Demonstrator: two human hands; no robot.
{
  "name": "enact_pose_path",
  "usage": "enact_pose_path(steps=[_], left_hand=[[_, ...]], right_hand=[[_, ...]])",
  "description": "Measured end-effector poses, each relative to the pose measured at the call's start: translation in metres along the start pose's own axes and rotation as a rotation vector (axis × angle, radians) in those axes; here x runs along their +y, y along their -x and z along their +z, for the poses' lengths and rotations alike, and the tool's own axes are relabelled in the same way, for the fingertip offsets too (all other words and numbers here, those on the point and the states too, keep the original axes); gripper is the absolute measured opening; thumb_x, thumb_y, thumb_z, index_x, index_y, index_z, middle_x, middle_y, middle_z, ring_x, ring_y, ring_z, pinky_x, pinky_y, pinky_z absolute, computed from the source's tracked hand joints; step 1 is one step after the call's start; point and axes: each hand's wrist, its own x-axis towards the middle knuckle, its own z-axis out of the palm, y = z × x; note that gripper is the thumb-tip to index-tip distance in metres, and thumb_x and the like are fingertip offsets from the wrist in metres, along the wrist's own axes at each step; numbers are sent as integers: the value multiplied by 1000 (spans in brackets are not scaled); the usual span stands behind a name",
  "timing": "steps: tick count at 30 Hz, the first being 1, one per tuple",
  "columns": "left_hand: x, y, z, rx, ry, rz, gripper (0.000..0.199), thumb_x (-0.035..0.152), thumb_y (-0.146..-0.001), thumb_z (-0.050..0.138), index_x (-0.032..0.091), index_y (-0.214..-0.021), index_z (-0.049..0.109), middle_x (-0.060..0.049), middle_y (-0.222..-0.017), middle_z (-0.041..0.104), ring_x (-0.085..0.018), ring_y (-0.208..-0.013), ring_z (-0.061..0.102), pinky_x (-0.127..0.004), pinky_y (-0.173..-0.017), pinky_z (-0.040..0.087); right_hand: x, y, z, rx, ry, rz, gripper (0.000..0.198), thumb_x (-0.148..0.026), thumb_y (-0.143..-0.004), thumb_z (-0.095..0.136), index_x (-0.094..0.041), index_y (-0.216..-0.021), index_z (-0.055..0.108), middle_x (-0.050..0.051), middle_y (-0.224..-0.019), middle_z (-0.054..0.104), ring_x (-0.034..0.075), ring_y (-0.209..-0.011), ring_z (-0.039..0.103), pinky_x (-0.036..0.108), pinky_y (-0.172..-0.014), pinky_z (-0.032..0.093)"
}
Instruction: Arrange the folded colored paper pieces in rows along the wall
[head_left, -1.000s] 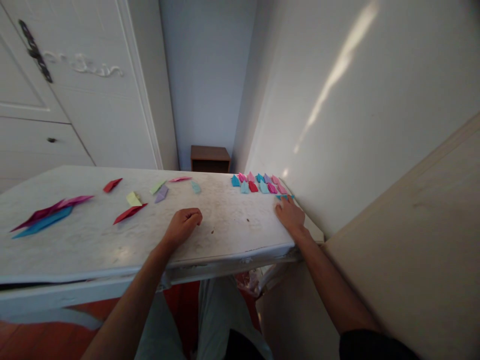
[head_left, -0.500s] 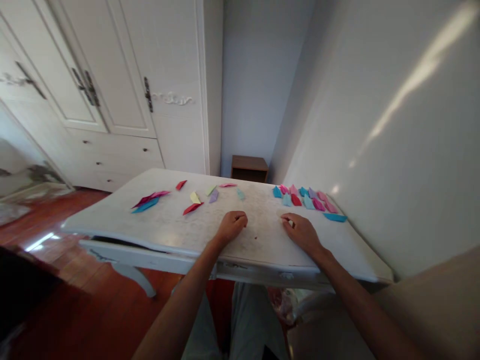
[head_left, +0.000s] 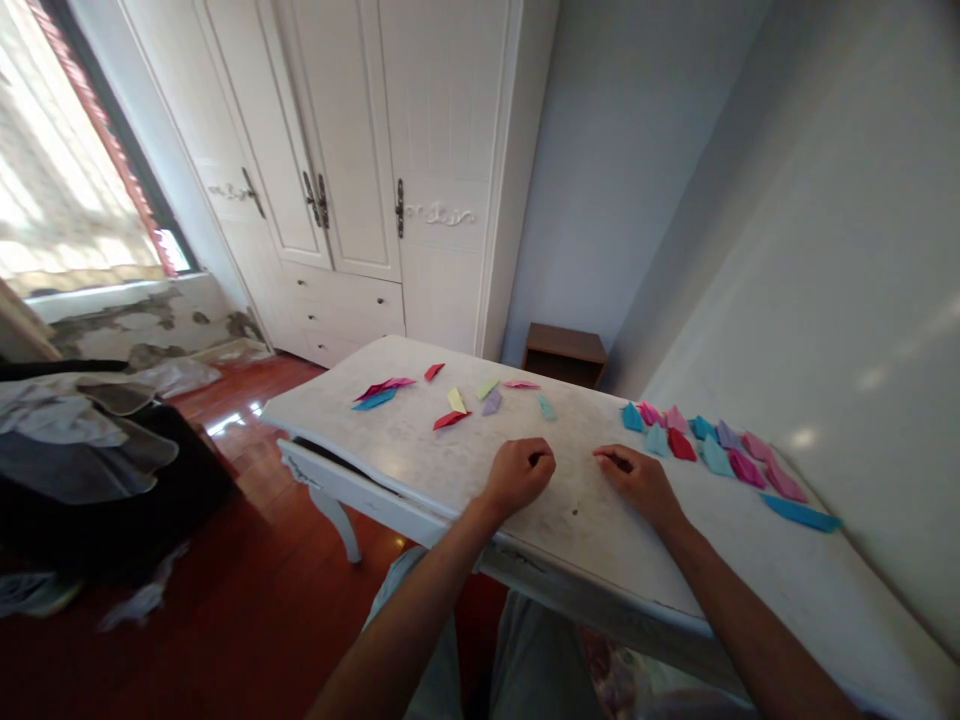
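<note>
My left hand [head_left: 523,470] rests on the white table [head_left: 420,445] in a loose fist, and nothing shows inside it. A short way to its right, my right hand [head_left: 634,480] also lies on the tabletop, fingers curled in and no object visible in them. Folded paper pieces lie beyond the hands. Nearest the left hand are a light teal piece [head_left: 547,407], a lilac piece [head_left: 491,402] and a red piece [head_left: 451,420]. Past the right hand, several pieces stand close together in rows, among them a dark red one [head_left: 681,445] and a pale blue one [head_left: 657,440].
A long blue folded paper [head_left: 801,513] lies by the right wall. At the table's far left are magenta and blue folded papers [head_left: 375,399]. A drawer [head_left: 367,490] under the front edge sits slightly out. Behind the table stand a brown cabinet [head_left: 564,342] and a white wardrobe [head_left: 450,120].
The view has swung to the left, bringing a window and a black bag-like heap into sight. Both hands stay curled over the table; the paper pieces keep their arrangement.
</note>
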Motion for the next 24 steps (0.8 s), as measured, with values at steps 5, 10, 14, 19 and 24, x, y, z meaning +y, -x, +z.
enact_pose_path(steps=[5,10,14,19,24], left_hand=[[7,13,-14,-16,-92,98,17,14,-73,46,17,-62,59,-2,-62,60,-13,-60,54,-25,-60,38],[-5,24,-45,133,-324,177,16,11,-74,48,17,-75,63,-2,-69,61,-13,-62,55,-24,-63,42],[-23,27,-82,307,-596,144,21,14,-80,48,19,-94,63,-4,-82,63,-16,-75,60,-28,-75,47],[-47,24,-127,239,-890,-50,44,24,-78,59,17,-121,56,-12,-119,60,-27,-111,56,-40,-96,44],[-65,17,-151,24,-906,-75,26,30,-88,50,17,-102,69,-11,-106,69,-25,-102,60,-39,-95,44]], right_hand=[[2,-1,-2,24,-50,34,35,-44,-77,48,-20,-88,71,6,-88,73,21,-75,66,33,-73,51],[1,-2,0,21,-57,18,35,-44,-76,48,-20,-86,71,6,-85,74,21,-73,66,33,-71,51],[2,-2,1,39,-61,-21,37,-45,-76,47,-19,-84,72,7,-83,74,23,-73,66,34,-71,50],[1,-2,2,27,-73,-44,36,-44,-76,47,-19,-83,72,7,-85,74,23,-75,67,34,-71,50],[2,-2,1,22,-58,-32,37,-44,-76,47,-19,-85,72,8,-86,74,24,-75,68,35,-71,50]])
